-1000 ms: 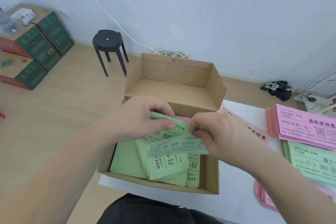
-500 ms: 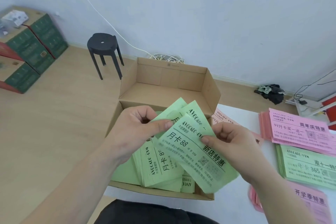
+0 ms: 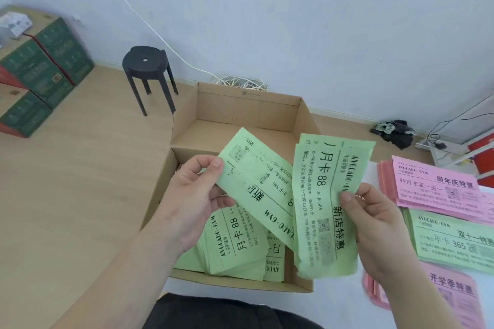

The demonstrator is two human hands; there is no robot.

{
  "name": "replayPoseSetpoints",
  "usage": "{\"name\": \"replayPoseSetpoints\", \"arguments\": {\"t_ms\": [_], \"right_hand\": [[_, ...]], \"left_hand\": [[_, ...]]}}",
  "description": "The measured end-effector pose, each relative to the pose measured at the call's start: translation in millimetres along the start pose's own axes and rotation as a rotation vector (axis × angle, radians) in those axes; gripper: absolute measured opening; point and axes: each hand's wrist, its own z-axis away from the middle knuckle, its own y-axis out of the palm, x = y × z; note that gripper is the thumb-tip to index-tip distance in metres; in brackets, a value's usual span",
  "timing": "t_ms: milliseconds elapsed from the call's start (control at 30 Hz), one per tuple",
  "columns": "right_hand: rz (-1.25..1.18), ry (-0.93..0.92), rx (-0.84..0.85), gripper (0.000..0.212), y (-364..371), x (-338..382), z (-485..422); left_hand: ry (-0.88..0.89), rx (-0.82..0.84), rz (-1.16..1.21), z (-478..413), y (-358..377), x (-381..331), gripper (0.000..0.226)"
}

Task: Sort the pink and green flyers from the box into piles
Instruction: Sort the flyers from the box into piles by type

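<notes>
Hovering over the cardboard box [image 3: 248, 112], a tilted green flyer [image 3: 256, 181] is pinched by the left hand [image 3: 192, 195], overlapped by an upright green flyer [image 3: 320, 208] gripped in the right hand [image 3: 374, 222]. Loose green flyers [image 3: 235, 246] lie inside; a pink pile [image 3: 433, 187] and green pile [image 3: 451, 240] sit on the surface [image 3: 339, 302].

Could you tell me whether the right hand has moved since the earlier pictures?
Yes. The right hand has shifted rightward, from over the box to beyond its right wall.

One box [image 3: 240, 112], one stool [image 3: 145, 60], two pink piles [image 3: 433, 187] [image 3: 451, 291], one green pile [image 3: 454, 240], two hands [image 3: 192, 203] [image 3: 374, 222]
</notes>
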Motion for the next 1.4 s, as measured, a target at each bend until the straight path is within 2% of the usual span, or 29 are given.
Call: {"name": "replayPoseSetpoints", "arguments": {"t_ms": [133, 233, 333, 400, 467, 533, 567, 633, 700, 767, 800, 867, 933, 1000, 1033, 1067, 1167, 1233, 1300, 1333, 1400], "right_hand": [[0.058, 0.003, 0.052, 0.013, -0.8, 1.9, 0.9], [0.113, -0.052, 0.046, 0.012, 9.3, 4.5, 1.0], [0.115, -0.048, -0.040, 0.011, 25.8, 2.2, -2.6], [0.137, -0.029, -0.083, 0.010, 31.0, 0.0, -6.1], [0.203, -0.005, -0.129, 0.013, 27.5, 1.7, -8.7], [0.339, -0.008, -0.147, 0.013, 18.9, 8.0, -10.4], [0.422, -0.019, -0.125, 0.012, 14.7, 12.0, -11.4], [0.565, -0.019, -0.020, 0.012, 10.9, 22.3, -14.2], [0.637, 0.004, 0.121, 0.013, 14.1, 33.5, -17.8], [0.636, 0.043, 0.263, 0.013, 22.5, 41.4, -20.4], [0.649, 0.062, 0.332, 0.012, 27.4, 43.9, -20.7], [0.716, 0.064, 0.463, 0.011, 35.9, 42.8, -19.5], [0.728, 0.048, 0.547, 0.029, 37.5, 33.5, -19.7], [0.630, 0.088, 0.580, 0.050, 34.8, 26.7, -20.8], [0.584, 0.106, 0.591, 0.054, 33.4, 25.5, -20.8], [0.564, 0.108, 0.607, 0.048, 32.3, 24.9, -19.7], [0.602, 0.050, 0.631, 0.005, 31.7, 20.4, -13.8], [0.715, 0.011, 0.526, 0.016, 28.9, 15.1, -13.7], [0.865, -0.061, 0.422, 0.021, 23.7, 17.5, -15.0], [0.935, -0.105, 0.391, 0.022, 21.1, 20.9, -15.7], [1.001, -0.164, 0.369, 0.024, 19.9, 29.5, -16.5]], "left_hand": [[0.007, -0.005, -0.015, 1.3, 2.5, -1.2, 0.016], [0.005, 0.153, 0.092, 2.7, 5.1, -1.6, 0.044], [-0.025, 0.238, 0.077, 10.2, 14.2, 10.2, 0.048], [-0.039, 0.176, 0.073, 14.9, 23.0, 18.5, 0.044], [0.002, 0.050, 0.059, 12.8, 23.6, 14.0, 0.030], [0.232, -0.059, -0.246, 6.9, 14.4, -2.9, 0.019], [0.391, -0.017, -0.490, 4.9, 5.4, -13.8, 0.025], [0.593, 0.264, -0.948, 6.4, -0.1, -37.8, 0.045], [0.754, 0.512, -1.315, 7.3, 7.2, -44.9, 0.055], [1.022, 0.649, -1.549, 4.3, 22.1, -33.4, 0.053], [1.079, 0.666, -1.575, 3.5, 29.6, -24.8, 0.052], [1.074, 0.685, -1.540, 0.7, 38.3, -11.6, 0.048], [1.063, 0.660, -1.496, -2.0, 41.5, -6.6, 0.043], [1.010, 0.616, -1.412, -4.1, 41.5, -7.1, 0.043], [0.988, 0.598, -1.369, -4.5, 41.3, -6.8, 0.042], [0.987, 0.584, -1.333, -3.9, 42.0, -5.9, 0.039], [1.021, 0.559, -1.278, -2.1, 44.6, -5.8, 0.030], [1.060, 0.478, -1.330, -5.4, 39.2, -9.6, 0.046], [0.976, 0.354, -1.409, -8.7, 25.9, -19.9, 0.084], [0.855, 0.278, -1.389, -6.3, 17.8, -25.8, 0.098], [0.526, 0.210, -1.192, 4.7, 1.5, -30.6, 0.102]]}}
